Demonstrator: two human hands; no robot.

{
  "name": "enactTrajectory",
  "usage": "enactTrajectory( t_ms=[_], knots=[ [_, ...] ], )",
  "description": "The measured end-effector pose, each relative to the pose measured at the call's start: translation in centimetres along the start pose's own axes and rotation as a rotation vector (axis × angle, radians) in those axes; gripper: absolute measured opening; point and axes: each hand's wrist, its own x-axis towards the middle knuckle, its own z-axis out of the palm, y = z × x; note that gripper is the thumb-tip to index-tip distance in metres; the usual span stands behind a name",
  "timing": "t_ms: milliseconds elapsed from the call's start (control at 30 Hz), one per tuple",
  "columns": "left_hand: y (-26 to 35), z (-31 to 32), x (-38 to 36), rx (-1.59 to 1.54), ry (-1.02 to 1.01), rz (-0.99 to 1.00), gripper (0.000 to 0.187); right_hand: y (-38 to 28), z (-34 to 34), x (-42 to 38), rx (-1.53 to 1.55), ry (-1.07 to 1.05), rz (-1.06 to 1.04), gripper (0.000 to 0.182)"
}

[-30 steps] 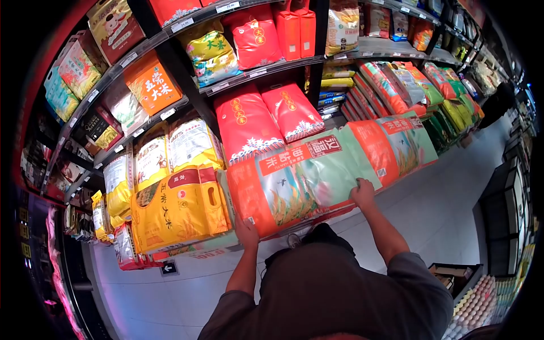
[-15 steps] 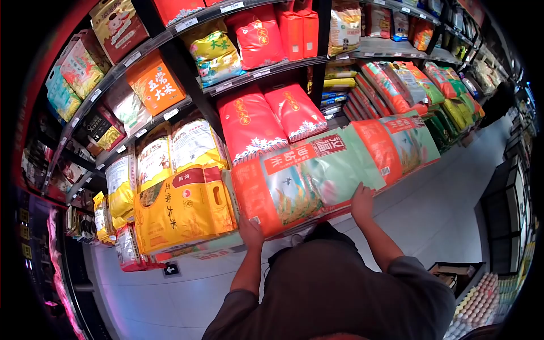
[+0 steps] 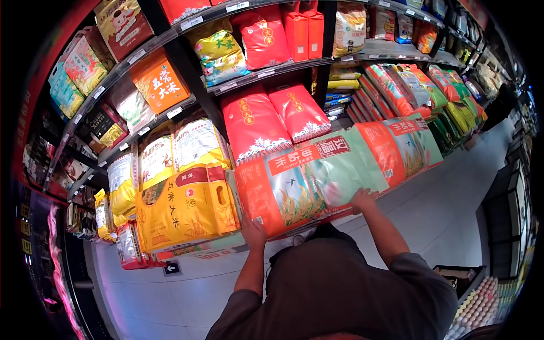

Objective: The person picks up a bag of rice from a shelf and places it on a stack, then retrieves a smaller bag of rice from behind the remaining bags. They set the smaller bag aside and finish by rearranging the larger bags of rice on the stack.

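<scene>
I saw left hand [image 3: 253,231] and right hand [image 3: 362,199] gripping lower edge of green-orange rice sack [image 3: 306,181], beside yellow sack [image 3: 184,207].

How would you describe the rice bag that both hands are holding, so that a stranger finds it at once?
Start at the store shelving and go to its lowest row. Right of the yellow rice bag stands the orange-and-green rice bag, with the left hand and right hand at its bottom edge. Only it has hands on it; its twin farther right has none.
</scene>
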Motion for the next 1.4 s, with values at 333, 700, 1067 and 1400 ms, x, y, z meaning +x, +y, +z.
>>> enactTrajectory(
  t_ms=[333, 700, 1067, 1400],
  knots=[
    [-0.4, 0.3, -0.2, 0.006, -0.008, -0.015, 0.053, -1.1, 5.8, -1.9, 0.591, 0.537, -0.013, 0.097],
    [0.2, 0.3, -0.6, -0.087, 0.046, -0.018, 0.051, -1.2, 7.3, -2.5, 0.668, 0.725, 0.000, 0.093],
    [1.6, -2.3, -8.0, -0.003, -0.008, -0.092, 0.054, 6.2, 11.3, -1.3, 1.064, 1.126, -0.169, 0.031],
    [-7.9, -4.3, -29.5, 0.081, -0.624, -0.336, 0.046, 11.3, 35.9, -9.6, 0.717, 0.068, 0.043, 0.042]
  ],
)
